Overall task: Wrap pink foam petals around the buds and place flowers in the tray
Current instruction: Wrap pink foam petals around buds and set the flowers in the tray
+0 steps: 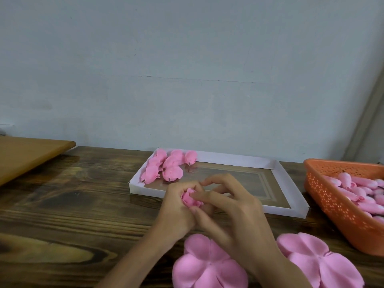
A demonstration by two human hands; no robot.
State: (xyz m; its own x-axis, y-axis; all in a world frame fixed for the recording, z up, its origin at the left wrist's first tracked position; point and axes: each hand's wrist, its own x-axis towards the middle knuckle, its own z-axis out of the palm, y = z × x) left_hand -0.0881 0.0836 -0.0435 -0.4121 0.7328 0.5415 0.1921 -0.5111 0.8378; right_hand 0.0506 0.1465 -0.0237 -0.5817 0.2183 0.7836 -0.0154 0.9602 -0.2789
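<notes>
My left hand [176, 210] grips a pink foam flower [190, 197] above the table, just in front of the white tray [291, 183]. My right hand [232, 206] pinches the flower's petals with thumb and forefinger from the right. Most of the flower is hidden between the fingers. Several finished pink flowers [166, 166] lie in the tray's far left corner. Two flat pink petal sheets [205, 265] [318, 260] lie near the table's front edge, under my forearms.
An orange perforated basket [332, 204] with several pink buds [357, 190] stands at the right. A brown cardboard sheet [25, 154] lies at the far left. The dark wooden table [72, 204] meets a pale wall behind.
</notes>
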